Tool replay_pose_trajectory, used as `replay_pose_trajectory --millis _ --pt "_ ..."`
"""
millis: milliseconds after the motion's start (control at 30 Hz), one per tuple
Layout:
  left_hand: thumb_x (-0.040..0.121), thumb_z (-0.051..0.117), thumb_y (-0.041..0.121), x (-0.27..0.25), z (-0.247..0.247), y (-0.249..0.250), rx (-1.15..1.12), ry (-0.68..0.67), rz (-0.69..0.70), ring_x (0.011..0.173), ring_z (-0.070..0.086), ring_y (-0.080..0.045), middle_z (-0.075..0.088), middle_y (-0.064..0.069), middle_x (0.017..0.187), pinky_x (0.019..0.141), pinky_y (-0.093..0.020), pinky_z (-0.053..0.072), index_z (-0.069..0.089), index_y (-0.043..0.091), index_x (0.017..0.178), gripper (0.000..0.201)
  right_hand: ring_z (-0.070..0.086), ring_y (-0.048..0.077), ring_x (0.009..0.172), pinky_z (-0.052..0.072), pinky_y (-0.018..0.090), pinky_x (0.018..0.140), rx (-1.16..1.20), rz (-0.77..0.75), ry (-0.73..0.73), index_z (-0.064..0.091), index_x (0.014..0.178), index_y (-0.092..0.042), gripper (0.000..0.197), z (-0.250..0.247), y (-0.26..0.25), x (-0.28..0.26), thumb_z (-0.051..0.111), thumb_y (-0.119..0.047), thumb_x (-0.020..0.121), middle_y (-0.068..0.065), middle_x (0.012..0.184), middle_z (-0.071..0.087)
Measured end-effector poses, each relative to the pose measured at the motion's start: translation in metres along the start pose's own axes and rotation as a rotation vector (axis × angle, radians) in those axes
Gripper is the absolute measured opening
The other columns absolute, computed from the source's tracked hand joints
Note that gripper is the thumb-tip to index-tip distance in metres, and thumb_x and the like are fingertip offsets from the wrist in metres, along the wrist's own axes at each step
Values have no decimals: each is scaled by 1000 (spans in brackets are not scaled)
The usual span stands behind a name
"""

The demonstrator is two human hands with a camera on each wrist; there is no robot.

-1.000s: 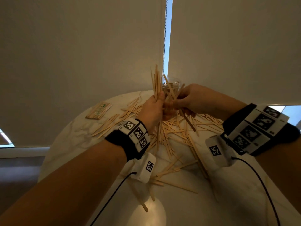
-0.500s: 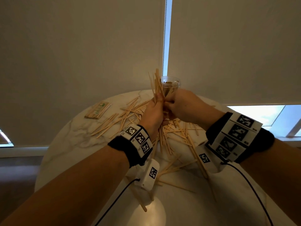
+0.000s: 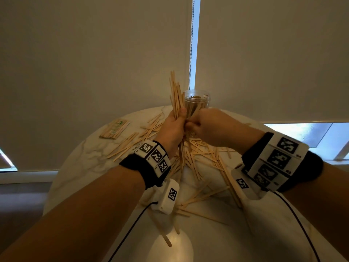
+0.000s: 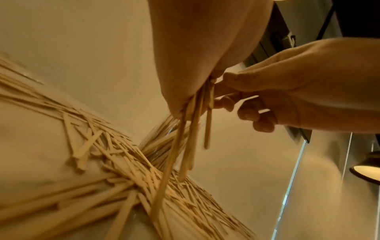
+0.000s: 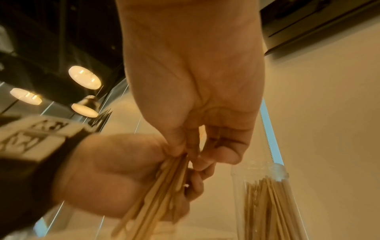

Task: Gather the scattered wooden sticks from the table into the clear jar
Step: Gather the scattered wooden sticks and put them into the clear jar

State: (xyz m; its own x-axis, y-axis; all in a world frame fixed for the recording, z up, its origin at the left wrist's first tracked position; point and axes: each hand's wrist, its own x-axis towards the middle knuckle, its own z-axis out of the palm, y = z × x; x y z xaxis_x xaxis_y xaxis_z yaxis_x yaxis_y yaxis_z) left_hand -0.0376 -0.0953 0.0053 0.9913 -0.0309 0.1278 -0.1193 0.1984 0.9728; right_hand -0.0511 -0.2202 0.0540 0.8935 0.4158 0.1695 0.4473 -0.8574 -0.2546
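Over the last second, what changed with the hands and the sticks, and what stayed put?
The right hand moved in to the left hand and its fingers now pinch at the bundle of sticks; the separate sticks it held are gone from view. The left hand still grips the bundle upright. The clear jar and scattered sticks stayed.

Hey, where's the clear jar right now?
In the head view the clear jar stands upright at the table's far edge, just behind both hands, right of the stick bundle in the left hand.
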Motion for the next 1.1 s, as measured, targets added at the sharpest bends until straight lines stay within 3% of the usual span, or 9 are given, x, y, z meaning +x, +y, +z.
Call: replay_pose_trajectory --millis 100,200,267,467,600,733,867,1000,1100 --pt "105 41 40 -2 -3 3 38 -51 58 54 52 -11 56 6 63 53 -26 44 55 23 100 22 53 7 66 39 22 58 85 71 290 70 100 -13 33 -24 2 5 44 -34 104 -2 80 61" --pt "100 49 48 -8 1 4 224 -111 147 45 45 -6 50 12 52 50 -28 39 53 28 89 23 58 14 96 50 33 84 209 60 604 61 120 -18 36 -51 5 20 44 -43 102 3 112 61" --pt "97 54 48 -11 6 4 300 -165 190 43 41 -7 48 10 54 47 -26 37 56 25 90 24 54 14 107 45 32 90 239 26 645 55 129 -19 41 -63 4 27 41 -46 102 3 124 55" --pt "99 58 35 -14 21 10 281 -209 164 43 33 -17 41 1 53 46 -29 33 48 17 76 30 64 10 80 43 21 62 106 50 123 74 94 -12 41 -55 -3 33 40 -32 105 -4 87 70" --pt "99 58 29 -13 19 10 275 -230 125 41 32 -14 41 6 49 44 -25 32 48 19 72 31 62 7 85 42 19 68 179 14 174 74 99 -16 45 -48 -2 27 38 -42 106 -10 87 66" --pt "100 56 34 -15 14 12 227 -239 64 41 35 -10 45 10 47 45 -25 33 49 15 78 29 62 12 98 46 28 81 352 6 127 58 130 -18 53 -42 -2 18 35 -57 102 -4 114 62" --pt "103 48 37 -6 -3 24 56 -72 85 43 41 -6 45 11 53 45 -22 38 50 19 85 25 62 7 100 53 31 87 586 65 296 52 131 -21 61 -25 9 4 44 -67 93 -6 116 63" --pt "104 46 36 5 -7 34 -159 55 96 45 34 -8 36 5 59 45 -24 35 40 17 86 26 68 10 99 57 40 90 521 116 -128 47 134 -24 90 19 15 -13 66 -81 66 -6 112 69" --pt "105 47 31 5 0 32 -226 99 128 45 32 -7 35 5 58 44 -22 37 37 17 87 24 70 15 81 60 36 78 705 150 -417 48 128 -17 69 45 7 -21 81 -47 76 6 99 71"
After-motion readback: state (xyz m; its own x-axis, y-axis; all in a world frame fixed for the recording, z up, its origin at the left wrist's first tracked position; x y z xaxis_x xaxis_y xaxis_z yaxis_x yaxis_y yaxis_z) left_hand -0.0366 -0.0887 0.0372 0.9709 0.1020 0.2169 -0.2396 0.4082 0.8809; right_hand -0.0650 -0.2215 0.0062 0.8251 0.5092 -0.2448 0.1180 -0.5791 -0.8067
